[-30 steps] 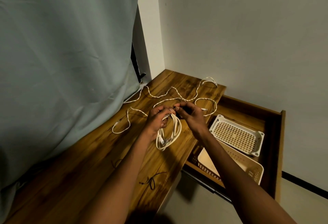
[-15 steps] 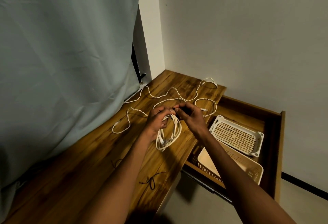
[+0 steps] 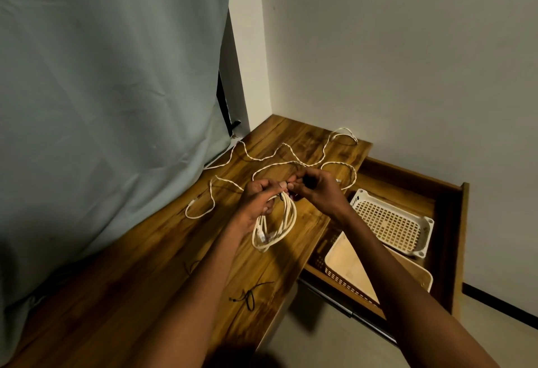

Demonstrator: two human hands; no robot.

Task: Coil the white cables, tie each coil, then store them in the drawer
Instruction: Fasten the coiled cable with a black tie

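- Near the middle of the frame we see the left hand (image 3: 259, 201) with fingers curled round the top of a coiled white cable (image 3: 276, 229), a smooth, round-sectioned cord wound into a long oval of several loops that hangs down to the wooden desktop (image 3: 151, 265).
- The right hand (image 3: 316, 190) meets it fingertip to fingertip, pinching something small and dark at the top of the coil; we cannot tell what it is.
- A second white cable (image 3: 291, 152), thinner and twisted like rope, lies loose in wavy curves across the upper part of the desktop, behind both hands.
- The desktop is glossy brown wood with dark streaked grain.
- A thin black tie (image 3: 249, 299) lies kinked on the wood at lower centre.
- At right, the wooden drawer (image 3: 460, 236) stands pulled open; inside sit a cream plastic lattice basket (image 3: 390, 223) and, nearer us, a second cream basket (image 3: 346, 262) with slotted walls.
- A pale grey-green curtain (image 3: 102, 91) with soft folds fills the upper left.
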